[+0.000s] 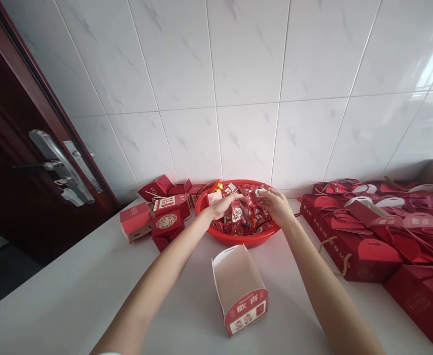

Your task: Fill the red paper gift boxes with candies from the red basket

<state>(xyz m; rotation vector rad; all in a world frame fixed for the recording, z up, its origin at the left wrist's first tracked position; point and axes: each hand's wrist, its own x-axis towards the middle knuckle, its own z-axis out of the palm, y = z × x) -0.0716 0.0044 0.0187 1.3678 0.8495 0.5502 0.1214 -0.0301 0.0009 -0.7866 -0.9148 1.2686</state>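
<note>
Both hands reach into a red plastic basket (244, 241) full of small red wrapped candies (251, 224). My left hand (224, 206) is at the basket's left side, fingers curled round a red and white wrapped candy (236, 213); its fingertips are partly hidden. Over on the right side, my right hand (276, 204) pinches another wrapped candy (260, 192) between thumb and fingers. In front of the basket, between my forearms, stands an open red gift box (246, 308) with a pale inside, in which no candy shows.
Several closed red boxes (135, 220) cluster left of the basket. Many red gift boxes (335, 239) with rope handles crowd the right side of the white table (79, 301). Behind rises a tiled wall (246, 138); a dark door (13, 123) stands at the left.
</note>
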